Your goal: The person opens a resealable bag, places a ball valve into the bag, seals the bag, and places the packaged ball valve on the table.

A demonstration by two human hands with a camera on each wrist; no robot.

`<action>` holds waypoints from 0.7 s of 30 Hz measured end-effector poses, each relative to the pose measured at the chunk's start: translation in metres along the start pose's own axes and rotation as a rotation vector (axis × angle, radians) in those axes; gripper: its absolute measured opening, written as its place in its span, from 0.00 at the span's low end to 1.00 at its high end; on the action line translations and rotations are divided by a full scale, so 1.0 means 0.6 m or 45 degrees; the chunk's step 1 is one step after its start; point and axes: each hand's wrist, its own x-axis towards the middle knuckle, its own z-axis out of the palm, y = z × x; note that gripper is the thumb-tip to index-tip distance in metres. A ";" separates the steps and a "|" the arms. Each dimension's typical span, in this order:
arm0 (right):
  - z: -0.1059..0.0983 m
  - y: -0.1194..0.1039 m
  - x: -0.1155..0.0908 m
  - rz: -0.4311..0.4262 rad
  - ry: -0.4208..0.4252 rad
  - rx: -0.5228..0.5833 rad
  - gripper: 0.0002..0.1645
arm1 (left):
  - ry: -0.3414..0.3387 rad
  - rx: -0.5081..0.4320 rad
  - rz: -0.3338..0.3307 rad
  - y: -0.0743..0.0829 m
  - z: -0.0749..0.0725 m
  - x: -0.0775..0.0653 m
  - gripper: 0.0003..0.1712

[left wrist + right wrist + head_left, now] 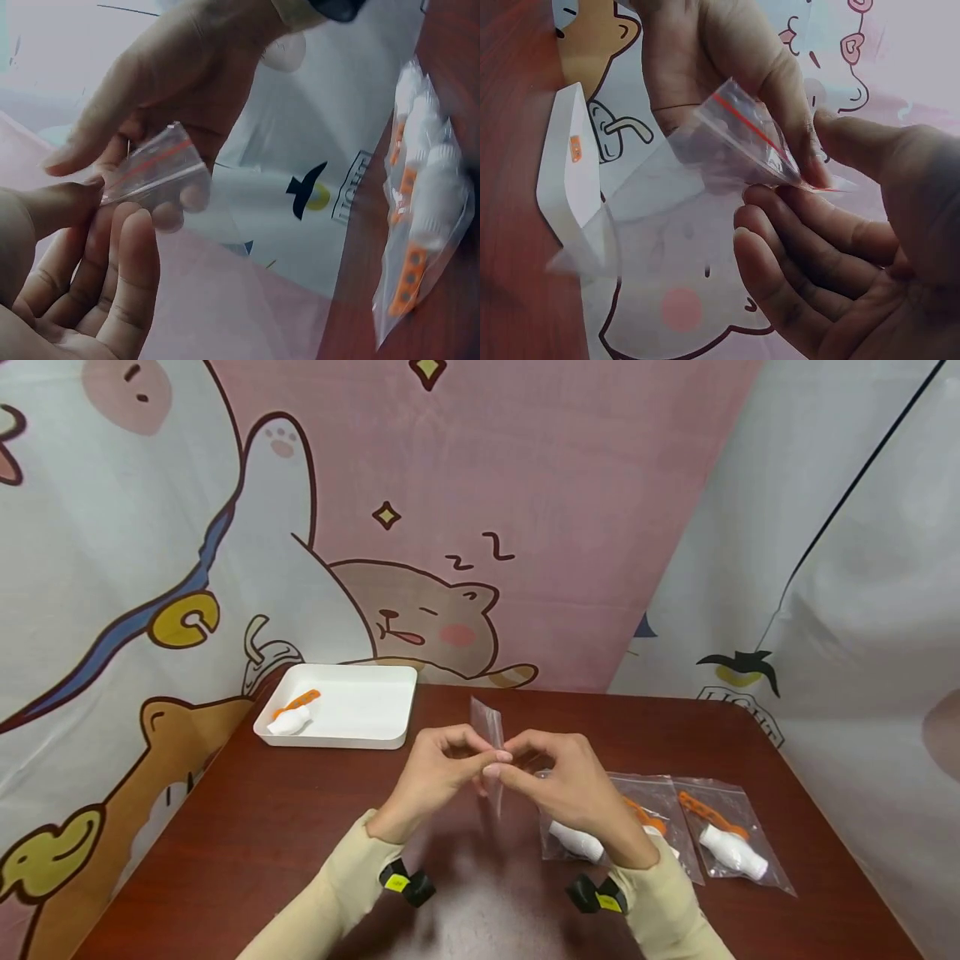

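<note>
A clear zip-lock bag with a red line along its top stands on edge between my two hands, over the middle of the table. My left hand pinches its top edge between thumb and fingers. From the other side, my right hand pinches the same edge, thumb tip close to the left thumb. In the right wrist view the bag's film hangs thin and flat, with nothing visible inside. Under and beside the right hand lie several filled bags, each with a white bottle-shaped piece and an orange strip with holes.
A white tray stands at the table's back left, holding an orange strip and a white bottle-shaped piece. The dark red-brown table meets a cartoon-printed cloth at the back and sides.
</note>
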 end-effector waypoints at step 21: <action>0.000 0.027 0.011 -0.004 -0.024 -0.062 0.06 | -0.105 0.058 -0.032 -0.008 -0.013 0.006 0.07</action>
